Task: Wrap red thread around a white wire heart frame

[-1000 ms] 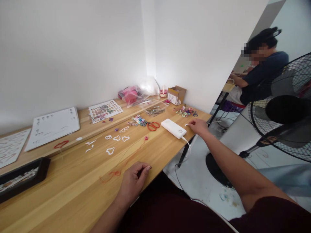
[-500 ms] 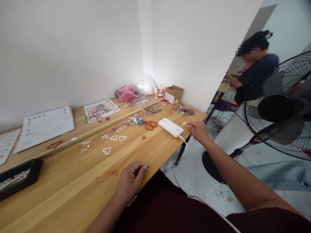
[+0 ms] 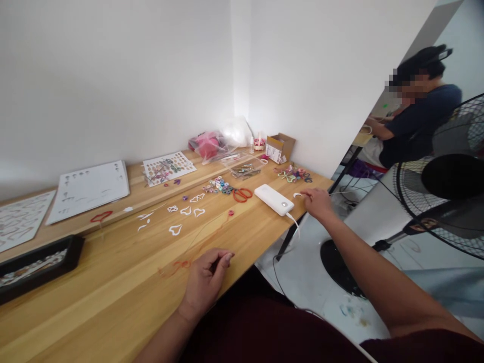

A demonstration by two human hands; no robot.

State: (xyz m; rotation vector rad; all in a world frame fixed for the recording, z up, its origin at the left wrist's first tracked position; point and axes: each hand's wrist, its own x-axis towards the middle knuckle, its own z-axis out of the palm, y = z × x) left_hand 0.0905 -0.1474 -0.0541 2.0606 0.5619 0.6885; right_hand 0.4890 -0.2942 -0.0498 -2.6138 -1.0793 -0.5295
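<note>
Right hand [image 3: 318, 202] rests at the table [image 3: 113, 282] edge, fingertips pinching a white cable end [image 3: 297, 194] just beside the power bank [image 3: 274, 199]. Left hand [image 3: 206, 280] lies loosely curled, empty, near red thread [image 3: 181, 263].
</note>
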